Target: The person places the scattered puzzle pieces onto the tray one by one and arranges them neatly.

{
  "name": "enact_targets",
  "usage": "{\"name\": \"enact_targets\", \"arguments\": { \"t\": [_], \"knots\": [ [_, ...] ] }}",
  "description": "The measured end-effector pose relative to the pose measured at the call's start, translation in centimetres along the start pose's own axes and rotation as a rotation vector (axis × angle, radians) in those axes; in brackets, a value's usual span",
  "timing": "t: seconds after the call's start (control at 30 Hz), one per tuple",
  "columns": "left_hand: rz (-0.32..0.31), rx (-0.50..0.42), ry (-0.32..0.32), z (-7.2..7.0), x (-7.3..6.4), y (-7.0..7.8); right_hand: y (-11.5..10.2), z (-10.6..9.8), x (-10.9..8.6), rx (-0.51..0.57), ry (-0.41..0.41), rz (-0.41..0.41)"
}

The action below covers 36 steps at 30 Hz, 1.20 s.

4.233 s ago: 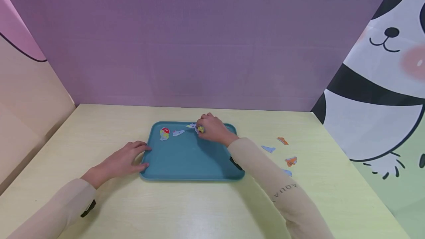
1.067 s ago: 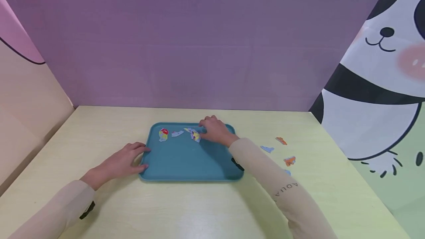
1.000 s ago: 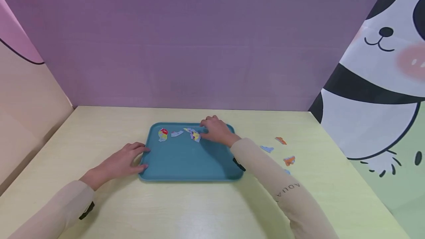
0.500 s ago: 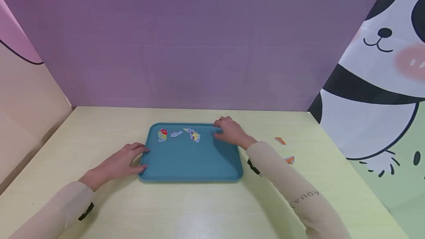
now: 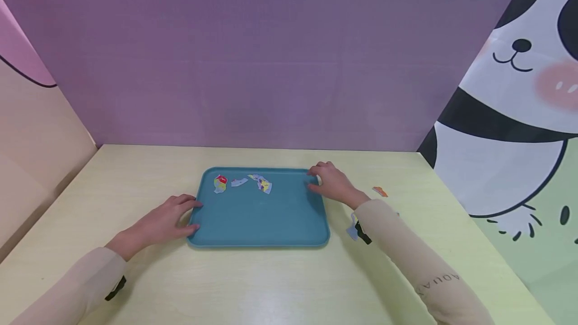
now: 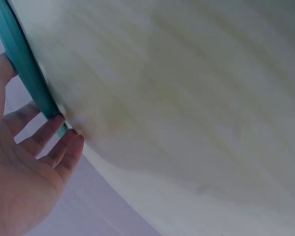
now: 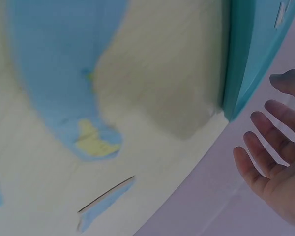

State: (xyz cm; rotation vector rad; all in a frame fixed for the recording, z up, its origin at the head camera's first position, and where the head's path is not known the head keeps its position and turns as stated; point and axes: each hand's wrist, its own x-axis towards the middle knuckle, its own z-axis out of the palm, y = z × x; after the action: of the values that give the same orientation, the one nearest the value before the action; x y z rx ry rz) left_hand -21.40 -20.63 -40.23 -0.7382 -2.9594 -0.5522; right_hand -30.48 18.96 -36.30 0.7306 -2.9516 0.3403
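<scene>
A teal tray lies flat on the table. My left hand rests at its left side, thumb and fingers touching the rim; the left wrist view shows the fingertips against the teal edge. My right hand hovers around the back right corner, fingers loosely bent and apart. In the right wrist view nothing sits between its fingers. Along the tray's back lie a red and yellow puzzle piece, a small pale blue puzzle piece, and a patterned blue and yellow cluster, apparently more than one piece.
Right of the tray, a blue puzzle piece lies partly under my right wrist. Farther right is an orange puzzle piece; my sleeve hides others. A large blue and yellow piece and a thin blue piece show close up. A purple wall stands behind the table.
My right hand has released the yellow-patterned piece beside the blue one at the tray's back, then moved right to the tray's corner. My left hand has stayed at the rim.
</scene>
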Motion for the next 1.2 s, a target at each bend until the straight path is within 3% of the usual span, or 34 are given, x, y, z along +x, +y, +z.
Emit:
{"name": "enact_targets", "arguments": {
  "t": [0.37, 1.2],
  "knots": [
    [0.007, 0.007, 0.003, 0.2, 0.0, -0.2, 2.0, -0.5, -2.2, 0.002, 0.048, -0.027],
    [0.017, 0.007, 0.010, 0.0, 0.0, -0.1, 6.6, -1.1, -7.1, 0.011, 0.040, 0.048]
  ]
}}
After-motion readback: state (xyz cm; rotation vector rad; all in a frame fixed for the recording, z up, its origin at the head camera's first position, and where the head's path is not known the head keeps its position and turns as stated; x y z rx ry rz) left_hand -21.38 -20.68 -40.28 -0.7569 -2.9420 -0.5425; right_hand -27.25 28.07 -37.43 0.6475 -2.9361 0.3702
